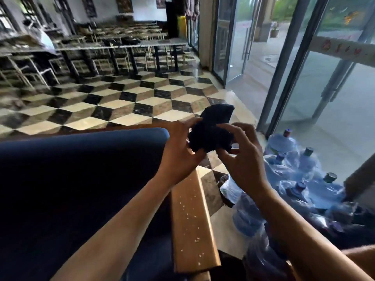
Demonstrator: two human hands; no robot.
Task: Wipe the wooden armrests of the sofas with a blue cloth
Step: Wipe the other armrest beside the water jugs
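A dark blue cloth (211,128) is bunched up in the air above the far end of a wooden armrest (192,220). My left hand (180,151) grips the cloth from the left and my right hand (241,159) grips it from the right. The armrest is light brown, runs away from me, and carries scattered white crumbs. It belongs to a dark blue sofa (81,189) that fills the lower left. My forearms cover part of the sofa and the armrest's far end.
Several large blue water bottles (300,179) lie on the floor right of the armrest. Glass doors (304,67) line the right side. A checkered tile floor (121,102) stretches ahead to rows of tables and chairs (91,53).
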